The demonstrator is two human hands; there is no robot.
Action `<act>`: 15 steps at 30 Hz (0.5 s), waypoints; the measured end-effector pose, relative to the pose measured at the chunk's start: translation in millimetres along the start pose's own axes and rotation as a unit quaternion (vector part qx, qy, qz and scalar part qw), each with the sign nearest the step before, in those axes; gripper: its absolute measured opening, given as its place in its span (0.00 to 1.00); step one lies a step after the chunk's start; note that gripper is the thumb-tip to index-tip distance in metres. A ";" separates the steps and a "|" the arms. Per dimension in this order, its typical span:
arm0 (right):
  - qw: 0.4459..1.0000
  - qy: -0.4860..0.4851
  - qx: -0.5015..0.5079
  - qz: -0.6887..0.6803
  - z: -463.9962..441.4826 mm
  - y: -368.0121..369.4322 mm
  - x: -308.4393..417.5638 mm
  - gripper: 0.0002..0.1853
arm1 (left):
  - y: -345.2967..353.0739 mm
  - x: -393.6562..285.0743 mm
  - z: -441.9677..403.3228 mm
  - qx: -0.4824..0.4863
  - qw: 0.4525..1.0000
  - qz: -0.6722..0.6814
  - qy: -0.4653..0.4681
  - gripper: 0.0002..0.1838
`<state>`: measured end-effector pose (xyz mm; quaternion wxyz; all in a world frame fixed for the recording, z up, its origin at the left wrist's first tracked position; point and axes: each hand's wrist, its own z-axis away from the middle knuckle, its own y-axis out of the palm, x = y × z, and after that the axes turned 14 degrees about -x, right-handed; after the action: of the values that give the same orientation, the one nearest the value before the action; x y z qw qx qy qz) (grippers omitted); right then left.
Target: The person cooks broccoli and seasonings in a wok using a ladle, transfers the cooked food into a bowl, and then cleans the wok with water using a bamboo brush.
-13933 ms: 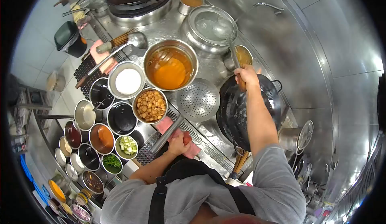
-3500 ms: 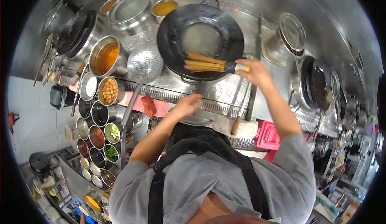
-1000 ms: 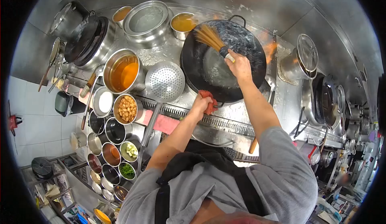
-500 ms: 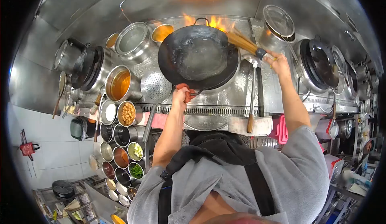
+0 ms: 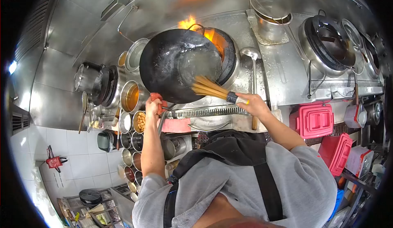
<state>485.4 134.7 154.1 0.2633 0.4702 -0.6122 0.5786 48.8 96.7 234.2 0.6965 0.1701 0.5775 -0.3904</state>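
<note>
Both hands are full: the left hand grips the red cloth at the near handle of the wok, tilted beside the flaming burner; the right hand holds a bamboo brush over its rim.

The black wok hides part of the burner; a red cloth partly covers the left hand.

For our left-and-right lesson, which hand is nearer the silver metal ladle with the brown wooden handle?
Right. The right hand appears over the ladle's handle; the left hand is farther left, at the near edge of the round black wok.
</note>
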 end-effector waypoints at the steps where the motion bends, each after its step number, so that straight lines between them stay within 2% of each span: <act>1: 1.000 0.003 -0.002 -0.002 1.4 1.7 0.4 0.23 | -1.6 -2.5 -3.6 0.002 1.000 -0.004 0.000 0.15; 3: 0.999 -0.028 0.018 0.026 3.9 5.0 4.7 0.22 | -6.2 -1.7 -12.3 0.004 0.999 -0.017 0.050 0.16; 4: 0.997 -0.065 -0.004 0.031 5.3 6.8 6.8 0.22 | -7.9 3.1 -20.9 -0.009 0.996 -0.041 0.080 0.18; 7: 0.997 -0.075 0.001 0.030 3.1 10.7 12.7 0.22 | -15.8 8.8 -32.8 -0.017 0.990 -0.093 0.105 0.17; 9: 0.999 0.023 0.038 0.013 4.2 16.8 16.2 0.24 | -18.9 6.4 -29.1 0.033 0.999 -0.003 0.035 0.15; 10: 0.997 -0.067 0.028 0.017 0.8 42.1 -21.1 0.24 | -11.7 6.5 -22.1 0.010 0.996 -0.011 0.082 0.12; 11: 0.994 -0.084 0.038 0.051 -2.5 45.1 -26.1 0.26 | -25.1 30.0 -57.8 0.120 0.987 0.040 0.101 0.14; 13: 0.994 -0.105 0.026 0.012 -4.8 39.4 -10.6 0.26 | -34.3 51.1 -83.8 0.119 0.984 0.052 0.125 0.21; 15: 0.988 -0.136 0.012 0.072 -9.1 39.2 2.3 0.26 | -36.5 44.9 -77.3 0.114 0.979 0.033 0.164 0.27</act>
<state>448.0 138.3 139.7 0.1300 0.5025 -0.6671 0.5344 -28.9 111.1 178.7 0.5804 0.3293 0.6298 -0.3975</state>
